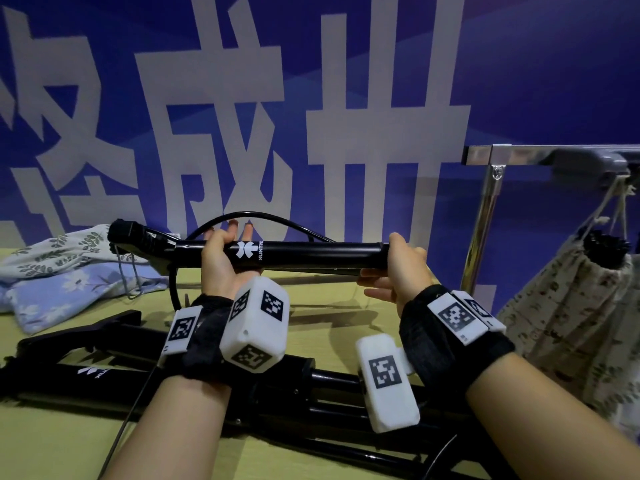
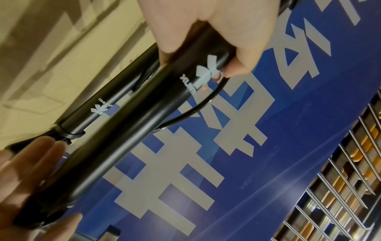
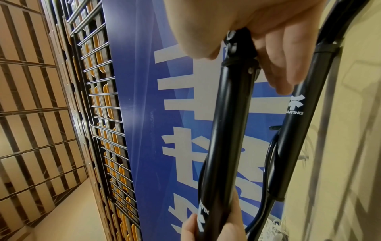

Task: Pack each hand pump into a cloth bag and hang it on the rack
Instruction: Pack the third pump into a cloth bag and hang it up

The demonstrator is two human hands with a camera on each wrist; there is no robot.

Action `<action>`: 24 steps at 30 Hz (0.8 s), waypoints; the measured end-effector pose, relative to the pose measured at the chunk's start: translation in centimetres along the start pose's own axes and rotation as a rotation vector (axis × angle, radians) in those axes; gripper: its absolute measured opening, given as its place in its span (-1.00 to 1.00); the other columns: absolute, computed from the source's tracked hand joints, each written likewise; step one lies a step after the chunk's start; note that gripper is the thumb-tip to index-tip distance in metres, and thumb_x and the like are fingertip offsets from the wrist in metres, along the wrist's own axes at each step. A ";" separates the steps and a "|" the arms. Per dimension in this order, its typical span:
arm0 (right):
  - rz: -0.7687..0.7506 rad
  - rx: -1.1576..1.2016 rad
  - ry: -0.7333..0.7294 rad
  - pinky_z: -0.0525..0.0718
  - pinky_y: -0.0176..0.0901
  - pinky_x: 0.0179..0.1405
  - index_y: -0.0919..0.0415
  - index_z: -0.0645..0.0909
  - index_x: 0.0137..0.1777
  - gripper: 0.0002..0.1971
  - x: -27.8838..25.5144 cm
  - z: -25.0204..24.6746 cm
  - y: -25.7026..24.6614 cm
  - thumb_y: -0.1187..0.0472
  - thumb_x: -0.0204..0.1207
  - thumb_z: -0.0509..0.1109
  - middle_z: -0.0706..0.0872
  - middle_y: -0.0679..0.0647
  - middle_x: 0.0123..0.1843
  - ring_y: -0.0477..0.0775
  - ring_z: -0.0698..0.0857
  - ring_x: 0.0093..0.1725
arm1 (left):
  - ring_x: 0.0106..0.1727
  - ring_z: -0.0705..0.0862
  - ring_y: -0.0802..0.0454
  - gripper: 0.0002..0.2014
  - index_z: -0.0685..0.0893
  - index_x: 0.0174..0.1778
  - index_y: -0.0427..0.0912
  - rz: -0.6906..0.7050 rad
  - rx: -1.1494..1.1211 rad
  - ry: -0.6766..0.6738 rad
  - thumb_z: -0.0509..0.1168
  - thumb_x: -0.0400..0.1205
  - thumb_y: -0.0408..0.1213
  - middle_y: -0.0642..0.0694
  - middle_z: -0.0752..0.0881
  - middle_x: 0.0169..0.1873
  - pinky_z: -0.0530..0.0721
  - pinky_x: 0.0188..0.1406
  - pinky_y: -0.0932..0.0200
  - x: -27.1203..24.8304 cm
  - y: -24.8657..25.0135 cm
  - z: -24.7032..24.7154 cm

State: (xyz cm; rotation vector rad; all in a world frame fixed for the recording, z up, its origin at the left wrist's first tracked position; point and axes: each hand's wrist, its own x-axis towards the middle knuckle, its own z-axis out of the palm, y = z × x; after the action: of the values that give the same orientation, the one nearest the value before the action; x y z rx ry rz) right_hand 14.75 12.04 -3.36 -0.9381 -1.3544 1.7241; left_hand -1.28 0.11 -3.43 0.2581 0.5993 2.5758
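Above the table, hand pump level, left hand cradling loosely, right hand gripping its end

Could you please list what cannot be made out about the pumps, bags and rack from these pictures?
- Contents of the hanging cloth bag: head view, fabric hides all but a black end at its mouth.
- Rack: head view, cut off by the right edge.
- Pumps on the table: head view, wrists and markers cover them; count unclear.
- Held pump: its right end is hidden inside the right hand.
- Left hand: fingertips blurred in its wrist view.
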 end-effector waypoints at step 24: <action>0.011 0.220 0.128 0.66 -0.18 -0.68 0.28 0.32 0.43 -0.58 2.8 -1.3 0.2 0.24 0.60 0.24 0.66 0.38 0.17 0.28 0.78 -0.15 | -0.01 0.63 -0.08 -0.83 0.53 -0.07 -0.21 -0.111 -0.030 -0.034 0.21 0.64 -0.16 -0.17 0.62 -0.11 0.60 0.13 -0.16 -1.3 0.7 0.4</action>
State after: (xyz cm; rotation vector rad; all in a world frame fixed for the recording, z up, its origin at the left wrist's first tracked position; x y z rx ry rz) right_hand 14.58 15.08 -4.10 -0.9151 -1.0556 1.7488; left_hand -0.36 -0.92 -2.82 0.2508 0.5460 2.4665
